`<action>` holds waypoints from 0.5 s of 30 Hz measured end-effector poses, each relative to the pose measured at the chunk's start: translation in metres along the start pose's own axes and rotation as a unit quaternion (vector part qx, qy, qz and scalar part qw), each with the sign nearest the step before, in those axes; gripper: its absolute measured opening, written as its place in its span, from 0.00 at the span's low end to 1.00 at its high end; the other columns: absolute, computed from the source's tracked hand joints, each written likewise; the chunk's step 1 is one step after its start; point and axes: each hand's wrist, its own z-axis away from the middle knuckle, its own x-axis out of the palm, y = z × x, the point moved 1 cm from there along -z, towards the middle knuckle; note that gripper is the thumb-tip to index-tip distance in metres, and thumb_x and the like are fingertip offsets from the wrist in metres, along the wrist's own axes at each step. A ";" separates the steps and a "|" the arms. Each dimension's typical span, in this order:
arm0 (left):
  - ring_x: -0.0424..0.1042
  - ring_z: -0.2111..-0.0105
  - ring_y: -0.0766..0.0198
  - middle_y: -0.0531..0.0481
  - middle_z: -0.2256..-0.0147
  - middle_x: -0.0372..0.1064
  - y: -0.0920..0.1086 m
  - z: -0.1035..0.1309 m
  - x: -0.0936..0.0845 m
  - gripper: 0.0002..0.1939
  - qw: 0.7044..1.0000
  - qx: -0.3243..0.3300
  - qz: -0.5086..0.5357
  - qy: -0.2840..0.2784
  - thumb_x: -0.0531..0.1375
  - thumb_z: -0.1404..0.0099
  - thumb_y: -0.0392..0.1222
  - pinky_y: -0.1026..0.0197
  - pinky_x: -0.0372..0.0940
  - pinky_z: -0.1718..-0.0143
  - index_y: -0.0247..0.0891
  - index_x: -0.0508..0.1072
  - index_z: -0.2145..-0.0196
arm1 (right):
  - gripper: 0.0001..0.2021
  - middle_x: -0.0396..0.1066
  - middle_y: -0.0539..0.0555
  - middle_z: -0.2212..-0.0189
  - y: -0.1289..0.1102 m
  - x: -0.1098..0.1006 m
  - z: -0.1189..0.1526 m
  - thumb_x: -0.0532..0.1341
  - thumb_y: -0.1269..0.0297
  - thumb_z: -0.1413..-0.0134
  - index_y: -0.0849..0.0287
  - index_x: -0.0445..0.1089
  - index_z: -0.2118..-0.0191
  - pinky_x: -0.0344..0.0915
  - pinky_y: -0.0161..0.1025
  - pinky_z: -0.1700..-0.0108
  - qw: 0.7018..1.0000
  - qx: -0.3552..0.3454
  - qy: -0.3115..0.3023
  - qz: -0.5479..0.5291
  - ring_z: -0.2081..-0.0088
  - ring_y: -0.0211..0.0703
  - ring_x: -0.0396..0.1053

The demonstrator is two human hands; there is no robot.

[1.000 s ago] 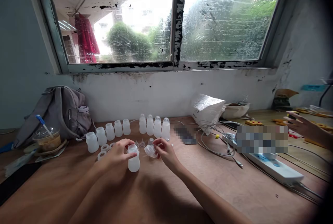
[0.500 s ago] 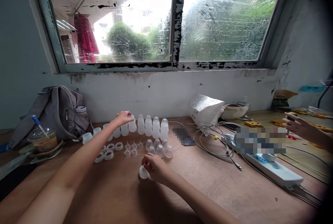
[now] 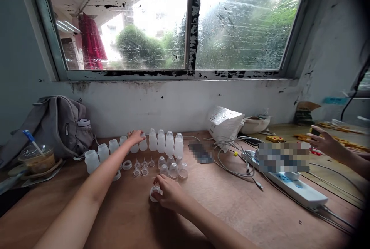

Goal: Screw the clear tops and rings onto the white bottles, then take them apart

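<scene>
My left hand [image 3: 135,137] reaches to the row at the back, its fingers closed around the top of a white bottle [image 3: 143,144]. Nearer the front, my right hand [image 3: 165,190] pinches a clear ring with a nipple [image 3: 155,194] on the table. Several capped bottles [image 3: 170,143] stand right of my left hand; several open bottles [image 3: 91,161] stand at the left, partly behind my arm. Between the hands lie small nipples [image 3: 144,167] and a white ring [image 3: 126,165]. Clear domed caps [image 3: 174,170] sit just beyond my right hand.
A grey backpack [image 3: 62,125] and an iced drink cup [image 3: 37,156] are at the left. Cables, a white power strip [image 3: 300,189], a silvery bag [image 3: 224,121] and a dark blurred item [image 3: 205,156] lie right. Another person's hand [image 3: 322,141] is at the far right.
The view has shifted slightly to the right. My right hand's fingers have come down around the clear ring piece. My left hand stays at the bottle's top.
</scene>
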 end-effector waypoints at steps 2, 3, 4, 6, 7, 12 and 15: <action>0.58 0.49 0.48 0.43 0.54 0.66 0.000 0.000 0.000 0.20 1.000 -0.001 0.004 0.009 0.53 0.45 0.49 0.46 0.50 0.52 0.41 0.66 0.55 | 0.13 0.66 0.53 0.63 -0.001 -0.001 0.000 0.57 0.59 0.54 0.57 0.61 0.60 0.51 0.34 0.70 1.000 0.002 -0.001 0.002 0.66 0.42 0.65; 0.58 0.49 0.48 0.43 0.54 0.66 0.001 0.001 0.000 0.20 1.000 -0.001 0.008 0.016 0.53 0.45 0.49 0.45 0.50 0.52 0.41 0.65 0.55 | 0.13 0.66 0.53 0.63 -0.001 -0.001 0.000 0.57 0.59 0.54 0.57 0.61 0.60 0.51 0.34 0.70 1.000 0.003 0.000 0.002 0.66 0.42 0.65; 0.57 0.49 0.47 0.42 0.52 0.65 0.001 0.002 -0.002 0.21 1.000 0.001 0.011 0.024 0.54 0.46 0.49 0.45 0.50 0.51 0.40 0.65 0.54 | 0.13 0.66 0.54 0.64 0.000 -0.001 0.000 0.57 0.59 0.54 0.57 0.61 0.61 0.51 0.34 0.70 1.000 0.003 0.001 0.002 0.67 0.42 0.65; 0.54 0.47 0.47 0.41 0.49 0.60 0.004 0.006 -0.007 0.24 0.999 0.008 0.020 0.049 0.54 0.46 0.48 0.44 0.48 0.50 0.39 0.62 0.51 | 0.12 0.67 0.54 0.64 0.001 0.000 0.000 0.57 0.59 0.54 0.57 0.62 0.62 0.51 0.34 0.70 1.000 0.002 0.005 0.002 0.67 0.42 0.65; 0.52 0.46 0.47 0.40 0.47 0.57 0.005 0.010 -0.010 0.25 0.997 0.014 0.026 0.068 0.54 0.45 0.48 0.45 0.47 0.49 0.39 0.60 0.50 | 0.12 0.67 0.54 0.65 0.001 0.001 0.000 0.57 0.59 0.54 0.58 0.62 0.63 0.51 0.34 0.71 1.000 0.000 0.009 0.001 0.67 0.42 0.65; 0.55 0.48 0.56 0.45 0.50 0.61 0.014 0.059 -0.022 0.19 0.985 0.064 0.068 0.147 0.48 0.39 0.43 0.53 0.50 0.48 0.39 0.60 0.51 | 0.09 0.68 0.53 0.70 0.003 0.007 -0.002 0.58 0.61 0.55 0.58 0.63 0.66 0.53 0.33 0.71 0.999 -0.016 0.040 -0.021 0.69 0.41 0.65; 0.60 0.51 0.60 0.48 0.54 0.65 0.019 0.113 -0.012 0.15 0.975 0.112 0.102 0.160 0.47 0.37 0.42 0.57 0.55 0.50 0.40 0.63 0.54 | 0.07 0.68 0.52 0.73 0.002 0.012 -0.004 0.57 0.65 0.54 0.59 0.63 0.66 0.54 0.32 0.72 0.996 -0.025 0.073 -0.055 0.72 0.38 0.65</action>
